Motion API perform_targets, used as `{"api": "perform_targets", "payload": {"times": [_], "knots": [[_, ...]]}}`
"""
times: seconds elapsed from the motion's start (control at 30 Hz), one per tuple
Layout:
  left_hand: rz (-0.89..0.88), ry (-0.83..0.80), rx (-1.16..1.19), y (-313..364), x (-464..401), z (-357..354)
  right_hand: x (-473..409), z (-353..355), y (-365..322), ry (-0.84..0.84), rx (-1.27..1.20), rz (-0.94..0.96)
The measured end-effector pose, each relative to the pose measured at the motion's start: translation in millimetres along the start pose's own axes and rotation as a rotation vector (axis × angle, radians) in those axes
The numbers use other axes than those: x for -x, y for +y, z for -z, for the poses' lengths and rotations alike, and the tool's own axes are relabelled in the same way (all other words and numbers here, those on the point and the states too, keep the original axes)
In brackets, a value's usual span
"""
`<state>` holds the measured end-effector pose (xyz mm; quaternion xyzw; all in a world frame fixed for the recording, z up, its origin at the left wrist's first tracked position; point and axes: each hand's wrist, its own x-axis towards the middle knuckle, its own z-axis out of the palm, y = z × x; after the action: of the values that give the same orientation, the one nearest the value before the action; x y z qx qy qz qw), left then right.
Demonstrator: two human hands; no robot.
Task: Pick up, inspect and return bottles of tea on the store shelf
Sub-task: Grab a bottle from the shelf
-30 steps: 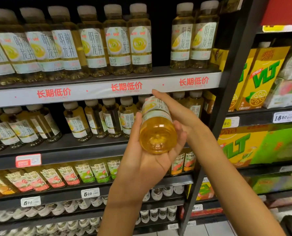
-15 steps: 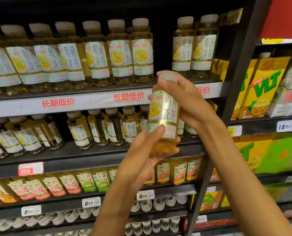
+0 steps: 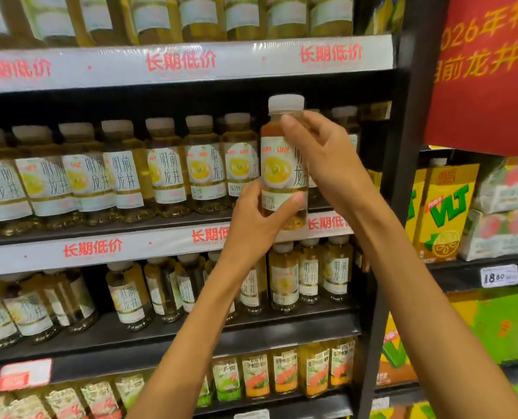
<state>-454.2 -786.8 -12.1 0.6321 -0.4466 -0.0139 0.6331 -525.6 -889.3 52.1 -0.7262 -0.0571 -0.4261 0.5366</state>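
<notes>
- The black metal shelf (image 3: 160, 334) carries rows of clear plastic tea bottles (image 3: 167, 167).
- I hold one upright tea bottle (image 3: 283, 164), white ribbed cap, glossy label, before the middle row.
- My right hand (image 3: 327, 158) curls round its shoulder.
- My left hand (image 3: 257, 219) grips its base.

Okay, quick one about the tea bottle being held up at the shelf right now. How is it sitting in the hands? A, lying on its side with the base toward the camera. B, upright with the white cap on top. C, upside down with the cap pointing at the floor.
B: the held tea bottle stands upright, white cap on top, with the right hand near its neck and the left hand at its lower part.
</notes>
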Motion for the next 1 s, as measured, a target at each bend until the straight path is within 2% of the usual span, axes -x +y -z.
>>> {"api": "perform_targets", "payload": {"times": [0.27,0.5,0.63,0.77,1.0], "knots": [[-0.055,0.129,-0.279,-8,-27,-12,-22,5,22,0.109,0.078,0.055],[-0.084,0.296,-0.359,-16,-27,-23,-31,9,41,0.121,0.079,0.082],[-0.113,0.357,-0.528,-19,-29,-25,-33,12,42,0.149,0.158,0.153],[-0.116,0.4,-0.55,-21,-29,-29,-30,17,48,0.137,0.253,0.171],[-0.146,0.454,-0.719,-25,-34,-34,-37,22,60,0.15,0.558,0.165]]}}
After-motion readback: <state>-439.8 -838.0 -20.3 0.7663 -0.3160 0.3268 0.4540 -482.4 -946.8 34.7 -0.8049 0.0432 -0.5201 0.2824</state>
